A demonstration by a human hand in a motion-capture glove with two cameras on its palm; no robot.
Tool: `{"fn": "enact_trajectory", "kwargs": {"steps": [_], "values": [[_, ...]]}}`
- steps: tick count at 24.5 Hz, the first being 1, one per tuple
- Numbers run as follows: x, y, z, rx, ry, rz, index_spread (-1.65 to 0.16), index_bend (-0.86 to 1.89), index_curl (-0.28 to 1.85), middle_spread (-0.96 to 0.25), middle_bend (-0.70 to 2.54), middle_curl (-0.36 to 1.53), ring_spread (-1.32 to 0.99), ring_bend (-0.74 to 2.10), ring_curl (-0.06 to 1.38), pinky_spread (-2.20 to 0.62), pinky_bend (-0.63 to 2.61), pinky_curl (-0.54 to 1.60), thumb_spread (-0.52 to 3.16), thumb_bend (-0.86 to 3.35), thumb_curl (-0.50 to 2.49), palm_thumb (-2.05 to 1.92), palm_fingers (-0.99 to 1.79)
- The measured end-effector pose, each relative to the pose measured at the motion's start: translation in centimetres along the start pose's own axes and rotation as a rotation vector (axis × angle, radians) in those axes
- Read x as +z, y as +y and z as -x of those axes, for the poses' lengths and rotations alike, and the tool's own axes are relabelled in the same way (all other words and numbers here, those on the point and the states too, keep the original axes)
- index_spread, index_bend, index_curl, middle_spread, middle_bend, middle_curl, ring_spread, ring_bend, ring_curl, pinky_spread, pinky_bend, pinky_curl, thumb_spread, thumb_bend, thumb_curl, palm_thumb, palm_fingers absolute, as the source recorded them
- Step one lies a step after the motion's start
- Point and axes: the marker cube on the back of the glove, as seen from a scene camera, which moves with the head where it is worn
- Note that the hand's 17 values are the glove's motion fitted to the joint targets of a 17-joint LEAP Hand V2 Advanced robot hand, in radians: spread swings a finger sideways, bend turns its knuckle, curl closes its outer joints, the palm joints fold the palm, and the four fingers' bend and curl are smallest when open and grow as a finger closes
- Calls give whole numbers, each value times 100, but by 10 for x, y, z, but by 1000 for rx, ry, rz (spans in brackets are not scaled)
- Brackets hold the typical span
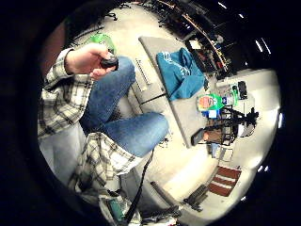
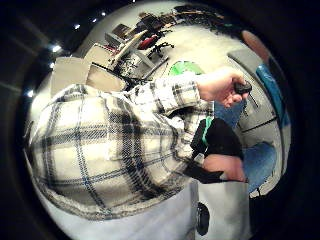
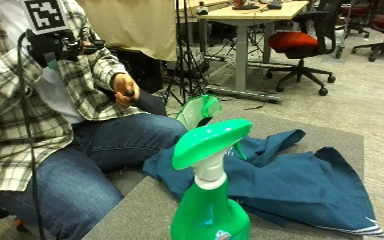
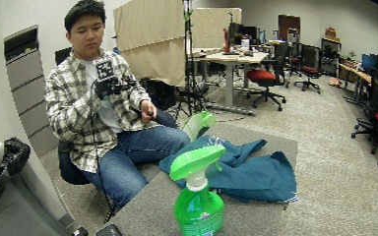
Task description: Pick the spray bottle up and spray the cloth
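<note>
A seated person holds the gloved right hand (image 4: 106, 86) raised at chest height. On the table (image 4: 267, 216), 1 green bottle (image 4: 197, 198) stands near a blue cloth (image 4: 248, 169).

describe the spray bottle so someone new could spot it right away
On the grey table, beside the crumpled blue cloth, stands the spray bottle at the near edge. It is upright, translucent green with a white neck and a broad green trigger head, the only bottle on the table.
</note>
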Motion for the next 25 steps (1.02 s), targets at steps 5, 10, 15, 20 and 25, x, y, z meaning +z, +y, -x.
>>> {"fn": "enact_trajectory", "kwargs": {"steps": [5, 10, 15, 20, 25], "values": [[0, 0, 0, -4, -17, 9, -24, 23, 13, -6, 22, 10, 3, 27, 10, 12, 32, 9, 60, 36, 17, 55, 38], [1, -1, -3, 16, -5, 11, -29, 20, 18, -7, 21, 15, 4, 27, 13, 16, 32, 12, 80, 35, 23, 58, 37], [3, -1, -14, 20, 86, 7, -31, 19, 21, -7, 20, 18, 4, 26, 15, 18, 32, 13, 92, 33, 27, 59, 36], [4, 4, -33, 114, -4, -15, -32, 18, 24, -8, 19, 21, 4, 25, 17, 19, 32, 14, 101, 29, 30, 58, 35], [3, 15, -90, 288, -137, -66, -33, 16, 25, -8, 19, 23, 4, 25, 19, 20, 32, 16, 106, 23, 32, 55, 34]]}}
